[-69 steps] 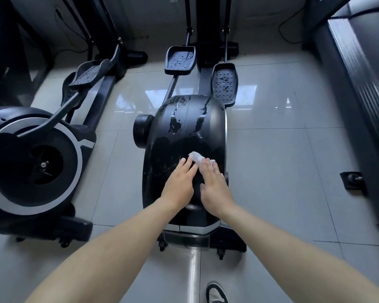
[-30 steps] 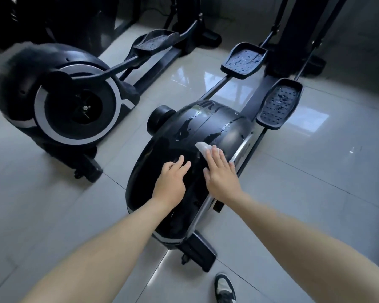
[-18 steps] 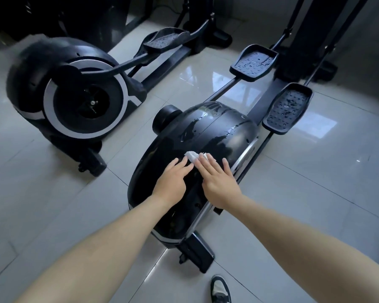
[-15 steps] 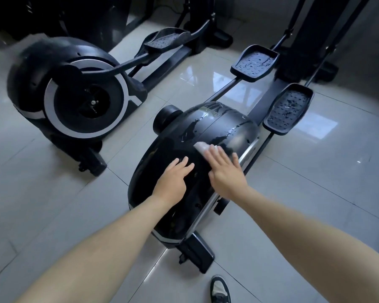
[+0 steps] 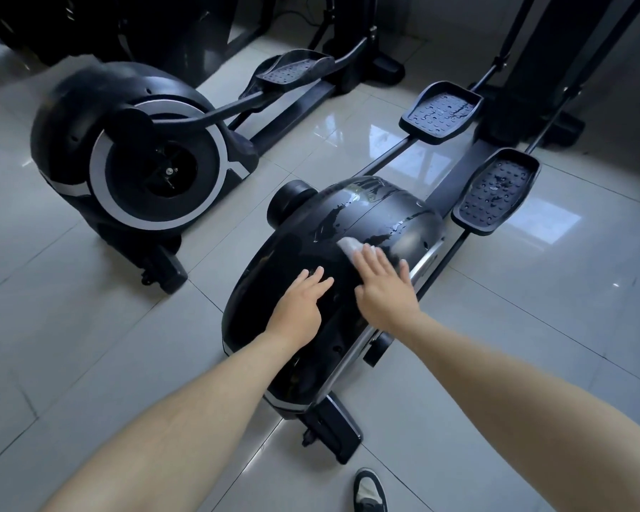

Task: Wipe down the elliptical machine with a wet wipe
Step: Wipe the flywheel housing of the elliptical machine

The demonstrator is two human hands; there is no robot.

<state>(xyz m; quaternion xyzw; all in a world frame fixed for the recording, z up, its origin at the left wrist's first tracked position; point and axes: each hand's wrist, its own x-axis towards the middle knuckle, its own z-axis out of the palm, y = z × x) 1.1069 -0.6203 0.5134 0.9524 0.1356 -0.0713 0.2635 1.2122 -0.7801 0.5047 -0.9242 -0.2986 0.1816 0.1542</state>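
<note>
Machine: glossy black, round-shelled elliptical machine (image 5: 351,219), centre of scene; I see wet streaks on its far upper curve.
Wipe: small white crumpled wet wipe (image 5: 349,247), on the shell's upper right, partly under the fingertips; I judge it is pinned flat so that it spreads moisture.
Right hand: right hand (image 5: 384,290) palm down, fingers straight and pressing the wipe, not curled round it.
Left hand: left hand (image 5: 299,308) just left of it, flat on the shell, holding nothing; I judge it a brace.
Arms: both reach forward and down.
</note>
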